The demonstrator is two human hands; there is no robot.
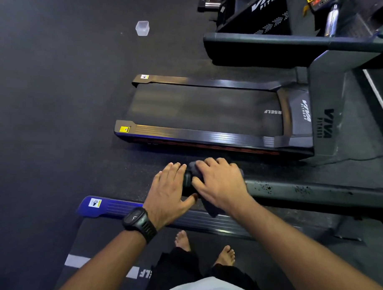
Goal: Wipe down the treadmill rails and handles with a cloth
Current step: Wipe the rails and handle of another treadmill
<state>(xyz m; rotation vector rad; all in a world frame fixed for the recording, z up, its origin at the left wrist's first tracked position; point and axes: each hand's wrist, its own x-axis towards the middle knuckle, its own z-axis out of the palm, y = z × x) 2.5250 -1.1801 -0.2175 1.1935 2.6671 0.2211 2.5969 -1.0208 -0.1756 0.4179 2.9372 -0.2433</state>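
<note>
Bare feet (183, 240) stood on the treadmill belt (109, 246) below my forearms. My right grip (219, 185) was curled over the dark cloth (210, 208), pressing it round the end of the grey handrail (315, 191), with a tail of cloth hanging beneath. My left grip (169, 191), with a watch (139, 222) at the wrist, lay with fingers straight against the rail's black end cap (187, 181), holding nothing. Beyond stood a second treadmill (204, 110), with a clear plastic cup (142, 28) on the floor.
</note>
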